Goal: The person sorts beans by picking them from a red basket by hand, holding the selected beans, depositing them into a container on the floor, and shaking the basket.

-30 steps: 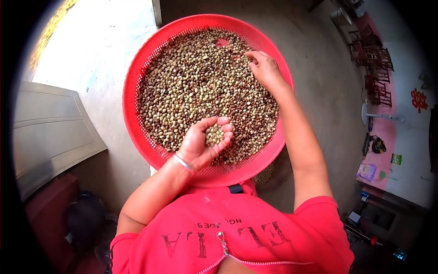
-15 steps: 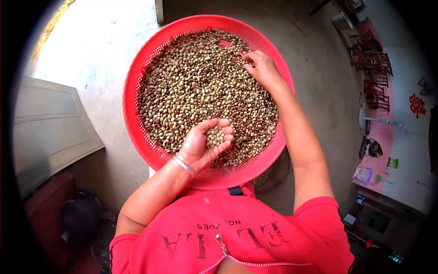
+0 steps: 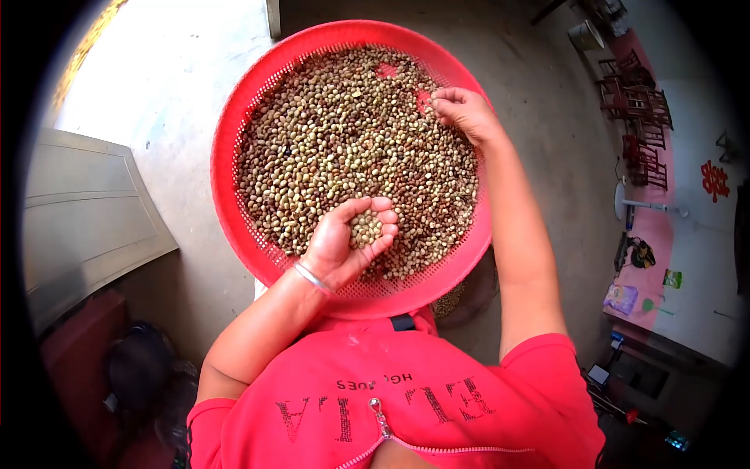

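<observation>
A round red mesh basket holds a wide layer of small green, tan and brown beans. Over its near part, my left hand is palm up, fingers curled into a cup around a small heap of pale green beans. A bracelet circles that wrist. At the basket's far right side, my right hand has thumb and fingers pinched together, just above the beans by the rim. Whatever lies between those fingertips is too small or hidden to make out.
Beneath the basket's right side, more beans show in a container near the floor. A pale panel stands at left. Wooden chairs and a white fan are along the right side.
My right hand has shifted slightly right, toward the rim, and a bare red patch of basket shows by its fingertips. The basket tilts or moves slightly upward in view. My left hand stays cupped.
</observation>
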The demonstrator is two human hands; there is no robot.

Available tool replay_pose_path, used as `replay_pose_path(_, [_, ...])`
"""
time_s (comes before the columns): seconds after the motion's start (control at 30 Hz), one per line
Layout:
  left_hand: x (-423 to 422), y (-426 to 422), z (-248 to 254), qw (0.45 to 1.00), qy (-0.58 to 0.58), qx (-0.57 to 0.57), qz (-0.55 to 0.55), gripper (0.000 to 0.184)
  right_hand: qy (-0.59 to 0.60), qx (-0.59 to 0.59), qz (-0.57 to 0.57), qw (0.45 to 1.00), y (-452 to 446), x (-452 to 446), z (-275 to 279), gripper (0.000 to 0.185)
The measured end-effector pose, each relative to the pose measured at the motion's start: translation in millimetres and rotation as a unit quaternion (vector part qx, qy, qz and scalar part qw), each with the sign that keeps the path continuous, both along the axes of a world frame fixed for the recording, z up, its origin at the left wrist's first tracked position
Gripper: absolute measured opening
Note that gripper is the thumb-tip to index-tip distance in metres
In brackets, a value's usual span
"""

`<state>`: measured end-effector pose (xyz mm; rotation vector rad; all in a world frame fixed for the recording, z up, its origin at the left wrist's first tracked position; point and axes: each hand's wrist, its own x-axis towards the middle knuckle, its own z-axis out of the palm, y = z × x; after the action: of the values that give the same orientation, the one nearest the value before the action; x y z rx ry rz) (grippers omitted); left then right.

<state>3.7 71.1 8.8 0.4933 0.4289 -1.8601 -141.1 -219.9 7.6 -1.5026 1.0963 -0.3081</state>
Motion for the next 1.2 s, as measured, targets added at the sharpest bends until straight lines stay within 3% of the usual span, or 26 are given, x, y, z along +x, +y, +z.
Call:
replay_pose_path(0.03, [-1,0,0,1.000,-0.004,0.003,-0.001,0.024,-0.078,0.096,-0.040,0.992,8,-4,9,0.019])
replay_pose_path(0.07, [-1,-1,1,1.000,-0.003,0.003,-0.003,0.024,-0.077,0.095,-0.042,0.992,16,-9,11,0.019])
replay_pose_path(0.13, [-1,-1,2,1.000,-0.013,0.005,-0.008,0.024,-0.282,0.265,-0.077,0.919,34,-19,15,0.019])
replay_pose_path(0.2, [-1,-1,-1,1.000,-0.009,-0.009,-0.008,0.024,-0.354,0.316,-0.045,0.879,54,-24,15,0.022])
replay_pose_path(0.5, [-6,-2,-1,1.000,0.006,-0.016,-0.005,0.028,-0.323,0.351,-0.074,0.876,122,-18,41,0.039])
replay_pose_path(0.67, [-13,-6,9,1.000,-0.012,-0.014,0.004,0.031,-0.331,0.366,-0.031,0.869,155,-10,58,0.038])
replay_pose_path(0.73, [-14,-7,16,0.999,-0.034,-0.001,0.026,0.029,-0.265,0.264,0.020,0.927,166,-8,60,0.032])
replay_pose_path(0.8, [-14,-7,15,0.999,-0.038,-0.001,0.028,0.027,-0.259,0.267,0.024,0.928,175,-6,65,0.033])
replay_pose_path(0.87, [-14,-6,11,0.999,-0.038,-0.021,0.027,0.030,-0.183,0.176,0.059,0.965,182,-4,68,0.037])
replay_pose_path(0.93, [-15,-6,14,0.998,-0.051,-0.014,0.032,0.029,-0.180,0.157,0.085,0.967,189,-3,70,0.039])
replay_pose_path(0.97, [-15,-6,18,0.997,-0.064,-0.005,0.034,0.028,-0.104,0.045,0.149,0.982,195,-1,76,0.042])
replay_pose_path(1.0, [-15,-5,20,0.996,-0.076,0.005,0.035,0.027,-0.026,-0.069,0.210,0.975,202,2,84,0.044])
replay_pose_path(1.03, [-17,-3,-8,0.997,-0.034,-0.066,0.036,0.026,0.039,-0.155,0.253,0.954,208,5,97,0.054])
replay_pose_path(1.07, [-18,-4,-8,0.997,-0.033,-0.065,0.039,0.026,0.039,-0.154,0.256,0.954,216,8,102,0.054])
replay_pose_path(1.13, [-23,-7,-6,0.998,-0.031,-0.004,0.058,0.026,0.030,-0.337,0.261,0.904,228,12,107,0.049])
replay_pose_path(1.2, [-22,-7,-2,0.997,-0.025,-0.012,0.067,0.026,0.037,-0.340,0.263,0.902,227,8,109,0.049])
